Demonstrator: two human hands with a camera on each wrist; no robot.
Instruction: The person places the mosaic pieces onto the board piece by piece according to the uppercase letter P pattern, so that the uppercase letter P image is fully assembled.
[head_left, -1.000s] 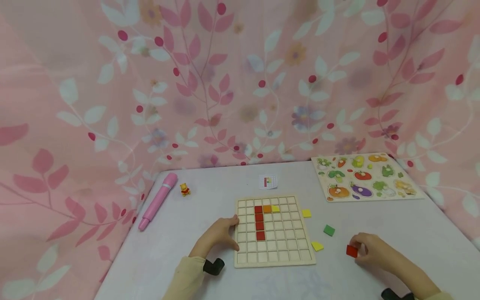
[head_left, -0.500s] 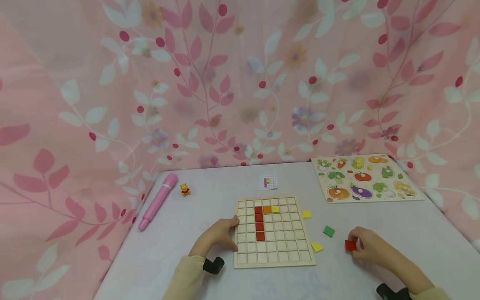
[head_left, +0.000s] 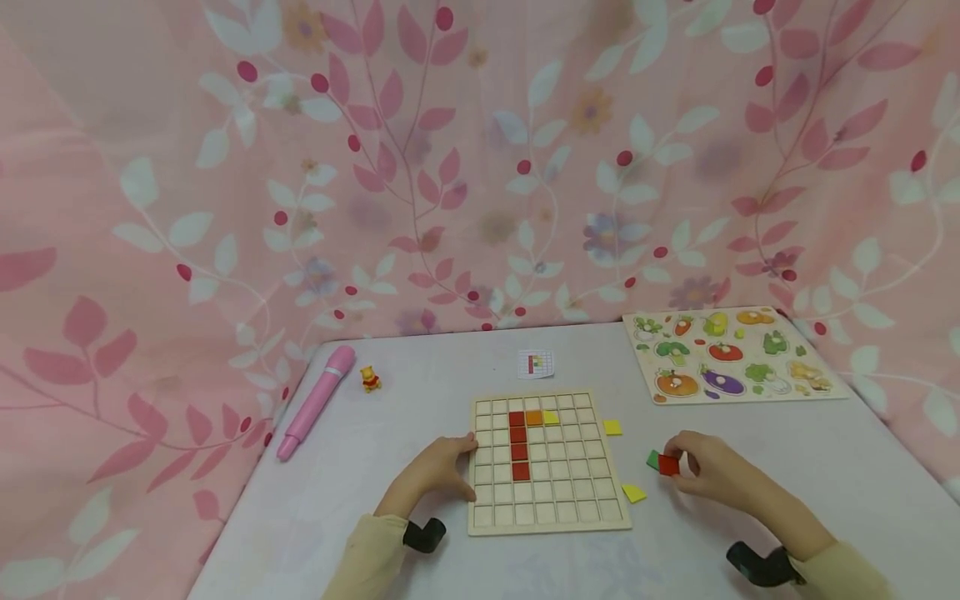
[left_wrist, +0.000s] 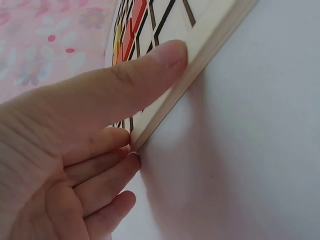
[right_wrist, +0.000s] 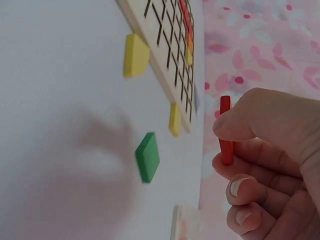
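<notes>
A flat red square tile (right_wrist: 226, 150) is pinched between thumb and fingers of my right hand (head_left: 716, 473), raised above the table. In the head view it partly covers a green tile (head_left: 654, 459), which the right wrist view shows lying apart on the table (right_wrist: 148, 157). My left hand (head_left: 437, 471) rests against the left edge of the wooden grid board (head_left: 555, 517), thumb and fingers spread along its rim. On the board are a column of red tiles (head_left: 519, 452), an orange tile (head_left: 534, 418) and a yellow piece (head_left: 551, 417).
Two yellow pieces (head_left: 633, 493) (head_left: 612, 427) lie right of the board. Behind it is a small pattern card (head_left: 536, 364). A vegetable puzzle board (head_left: 738, 358) lies at back right; a pink pen-like stick (head_left: 317, 403) and bear figurine (head_left: 370, 379) are at left.
My right hand has moved left and away from me, carrying the red tile toward the green one. The left hand stays at the board's edge.
</notes>
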